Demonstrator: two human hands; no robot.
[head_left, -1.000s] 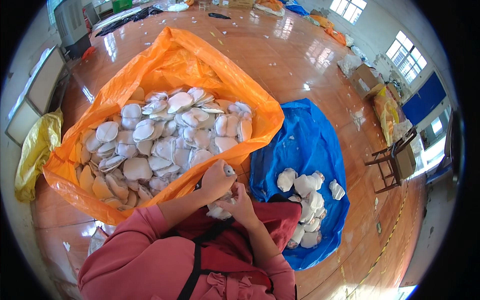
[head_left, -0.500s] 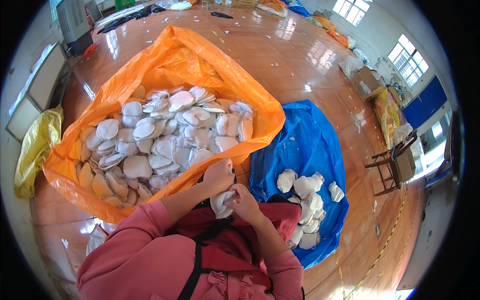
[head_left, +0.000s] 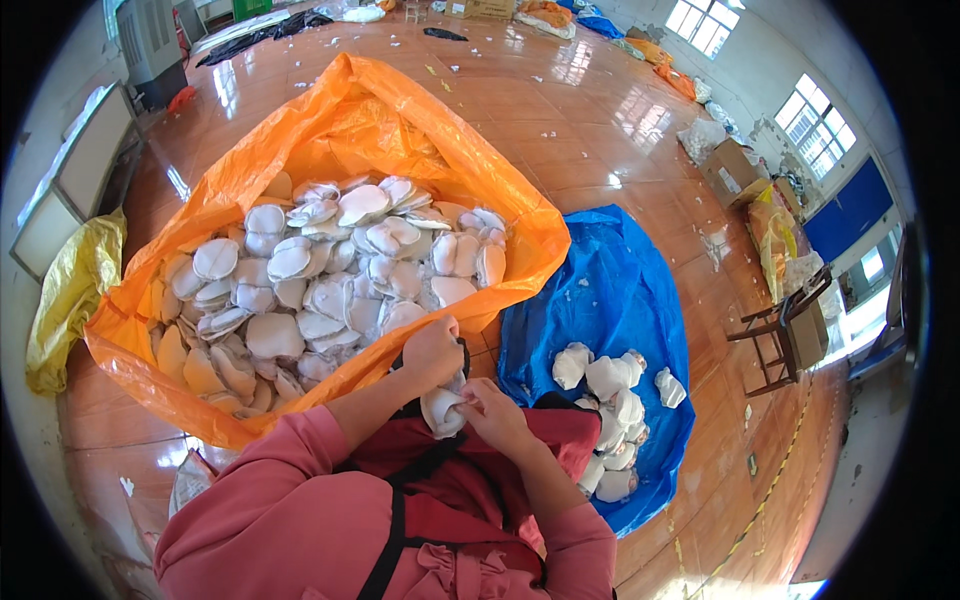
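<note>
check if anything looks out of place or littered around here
One white bundle lies apart from the pile on the blue plastic sheet. Pale scraps litter the tiled floor, looking like stray waste.

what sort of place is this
Probably a small workshop or packing room: a large orange bag full of pale padded pieces, a blue sheet or bag with white bundles on it, and cardboard boxes by the wall.
</note>
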